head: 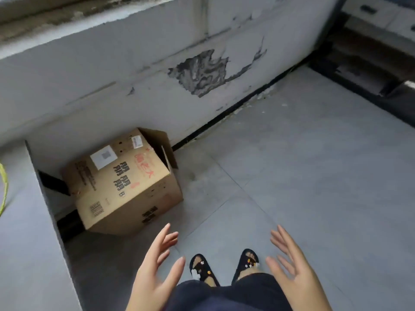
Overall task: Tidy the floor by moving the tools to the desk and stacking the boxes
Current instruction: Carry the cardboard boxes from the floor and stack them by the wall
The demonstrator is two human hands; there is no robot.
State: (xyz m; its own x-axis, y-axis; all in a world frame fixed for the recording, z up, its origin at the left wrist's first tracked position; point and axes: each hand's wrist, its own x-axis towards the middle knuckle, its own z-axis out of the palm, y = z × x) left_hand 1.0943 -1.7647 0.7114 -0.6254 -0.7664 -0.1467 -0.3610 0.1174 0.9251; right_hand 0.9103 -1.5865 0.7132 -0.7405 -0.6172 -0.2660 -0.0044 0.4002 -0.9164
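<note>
A brown cardboard box (pixel 122 182) with black and red print and white labels lies on its side on the grey tile floor, in the corner by the wall. Its open flaps point to the right, toward the wall. My left hand (pixel 157 265) hovers open just below and to the right of the box, fingers spread, not touching it. Further right, my right hand (pixel 289 265) is held open too, palm inward, holding nothing. No tools are in view.
A grey desk surface (pixel 24 232) fills the lower left, its edge running beside the box, with a yellow-green cable (pixel 4 182) on it. The peeling white wall (pixel 157 86) runs behind. My feet in black sandals (pixel 224 267) stand between my hands. Dark furniture (pixel 370 63) stands at the upper right.
</note>
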